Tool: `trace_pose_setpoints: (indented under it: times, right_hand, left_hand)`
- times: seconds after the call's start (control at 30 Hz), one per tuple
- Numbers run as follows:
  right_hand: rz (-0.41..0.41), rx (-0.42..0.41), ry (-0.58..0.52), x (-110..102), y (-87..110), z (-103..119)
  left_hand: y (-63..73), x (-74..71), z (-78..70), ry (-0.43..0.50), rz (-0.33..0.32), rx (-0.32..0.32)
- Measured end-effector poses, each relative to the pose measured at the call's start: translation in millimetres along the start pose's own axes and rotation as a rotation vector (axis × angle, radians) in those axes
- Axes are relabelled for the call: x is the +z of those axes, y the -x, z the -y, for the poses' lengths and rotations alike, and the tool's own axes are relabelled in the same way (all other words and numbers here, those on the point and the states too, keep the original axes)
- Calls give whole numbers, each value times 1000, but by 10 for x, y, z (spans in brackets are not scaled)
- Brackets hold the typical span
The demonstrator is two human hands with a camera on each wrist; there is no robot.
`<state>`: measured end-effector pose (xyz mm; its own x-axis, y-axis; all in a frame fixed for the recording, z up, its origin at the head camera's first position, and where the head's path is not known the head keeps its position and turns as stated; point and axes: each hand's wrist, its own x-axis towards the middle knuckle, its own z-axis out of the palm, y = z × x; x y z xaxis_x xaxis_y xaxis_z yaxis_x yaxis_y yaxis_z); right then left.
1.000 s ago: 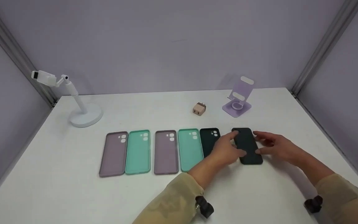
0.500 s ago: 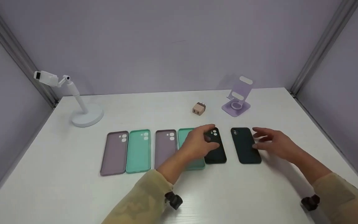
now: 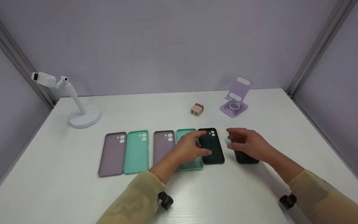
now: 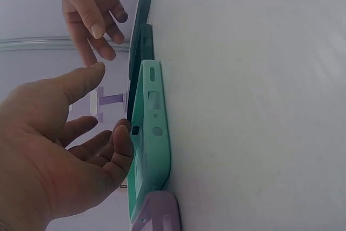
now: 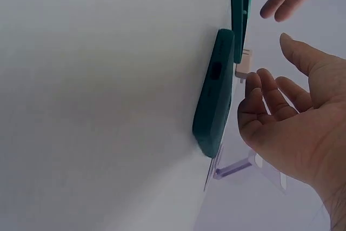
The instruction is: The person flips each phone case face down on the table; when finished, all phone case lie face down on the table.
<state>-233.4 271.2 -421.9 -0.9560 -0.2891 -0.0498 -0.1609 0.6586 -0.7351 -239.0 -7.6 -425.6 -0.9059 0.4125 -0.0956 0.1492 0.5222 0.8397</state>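
My left hand hovers over the second mint phone case, its thumb and fingertips beside the black phone case. The left wrist view shows its fingers loosely bent near the rim of the mint case; whether they touch it I cannot tell. The black case lies open side up. My right hand is above the dark phone case at the row's right end and hides most of it. That dark case lies back up, apart from the loosely bent right fingers in the right wrist view.
To the left lie a mauve case, a mint case and another mauve case. Behind stand a white stand, a beige charger plug and a purple phone stand. Walls enclose the table's back and sides.
My left hand has left the rightmost dark case and moved left to beside the black case. The right hand has shifted left, from that dark case's right edge to above it.
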Motion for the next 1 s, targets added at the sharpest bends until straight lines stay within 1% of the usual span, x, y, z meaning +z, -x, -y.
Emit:
trace_pose_setpoints:
  times: [0.17,0.27,0.4,0.47,0.8,1.0]
  right_hand:
    - [14,-10,5,134,-84,42]
    - [22,-8,-1,167,-105,52]
    - [33,16,-11,185,-123,38]
    - [38,26,-12,196,-131,20]
    - [51,10,4,258,-154,-10]
    - [50,15,17,274,-147,2]
  left_hand:
    - [-34,22,42,-17,-17,-10]
    - [-47,37,77,-33,-22,-24]
    - [-47,53,108,-36,-27,-41]
    - [-50,63,120,-33,-33,-38]
    - [-64,97,172,-77,-51,7]
    - [-64,108,180,-111,-42,8]
